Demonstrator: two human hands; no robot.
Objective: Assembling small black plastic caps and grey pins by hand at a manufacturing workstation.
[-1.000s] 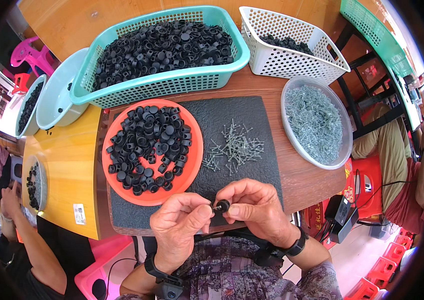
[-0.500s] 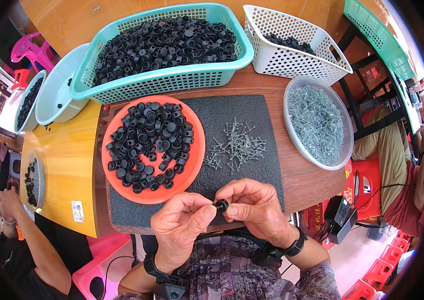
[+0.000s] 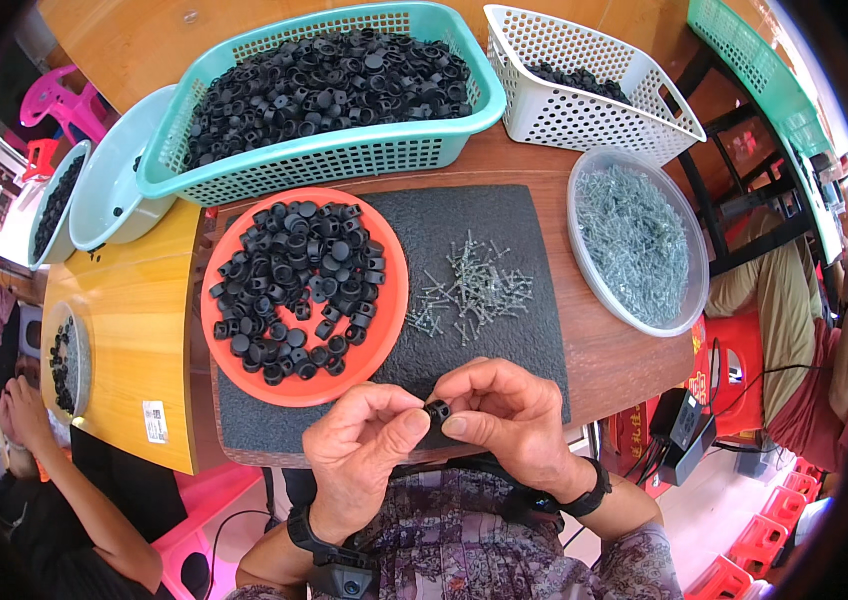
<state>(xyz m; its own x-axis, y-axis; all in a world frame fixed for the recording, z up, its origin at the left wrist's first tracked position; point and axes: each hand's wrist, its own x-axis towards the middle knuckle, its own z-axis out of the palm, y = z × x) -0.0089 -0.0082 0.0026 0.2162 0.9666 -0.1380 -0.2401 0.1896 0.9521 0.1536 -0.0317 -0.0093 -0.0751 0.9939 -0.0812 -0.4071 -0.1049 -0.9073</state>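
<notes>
Both hands have barely shifted since the earlier frames; I see them still meeting at the near edge of the black mat (image 3: pixel 504 215), with the view itself tipped slightly.

My left hand (image 3: pixel 364 455) curls inward, thumb and forefinger pressed onto the small black cap (image 3: pixel 436 411) from the left side. My right hand (image 3: pixel 509 420) meets it from the right, thumb and forefinger pinching the same cap, the remaining fingers folded over it. The cap sits between the two sets of fingertips, above the mat's front edge and just below the orange tray (image 3: pixel 389 330).

Layout, for reference:
- The orange tray lies on the left part of the mat and holds a heap of black caps (image 3: pixel 294 290).
- A loose scatter of small metal pins (image 3: pixel 469 285) lies on the mat, just right of the tray.
- A clear round bowl (image 3: pixel 584 270) of further pins stands on the wooden table, right of the mat.
- A teal basket (image 3: pixel 324 160) filled with black caps stands behind the tray.
- A white basket (image 3: pixel 564 110) stands beside it to the right.

At the far left, another person's hands (image 3: pixel 19 415) rest near a second small dish.
</notes>
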